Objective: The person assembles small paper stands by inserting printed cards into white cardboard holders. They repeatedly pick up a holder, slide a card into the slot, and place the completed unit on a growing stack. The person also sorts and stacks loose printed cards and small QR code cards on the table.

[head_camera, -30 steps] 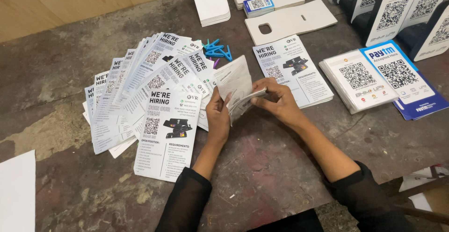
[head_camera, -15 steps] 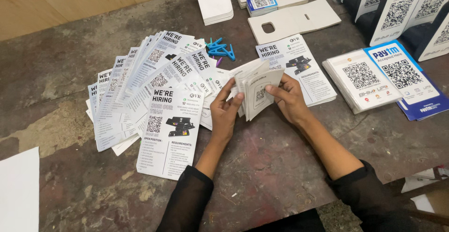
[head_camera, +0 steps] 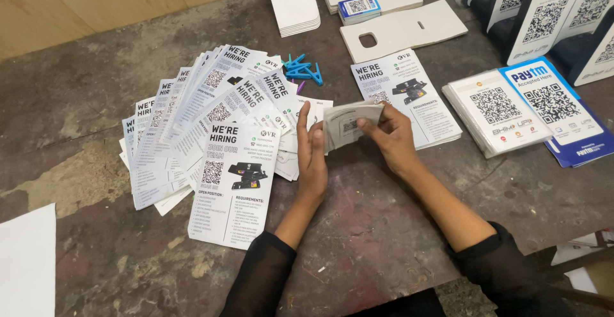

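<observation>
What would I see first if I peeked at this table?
First, the big fan of black-and-white flyers spread over the left of the worn table. In the middle, the left hand and right hand hold a small folded stack of papers between them. At the right lie square-code cards, one with a blue border.

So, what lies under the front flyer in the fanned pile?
The front flyer overlaps other fanned flyers at its top; its lower part rests on the table. Anything beneath it is covered.

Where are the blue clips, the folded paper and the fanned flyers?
blue clips (head_camera: 303, 71), head view, middle of the pile.
folded paper (head_camera: 345, 125), head view, its front face between both hands.
fanned flyers (head_camera: 233, 183), head view, top flyer's middle.
</observation>
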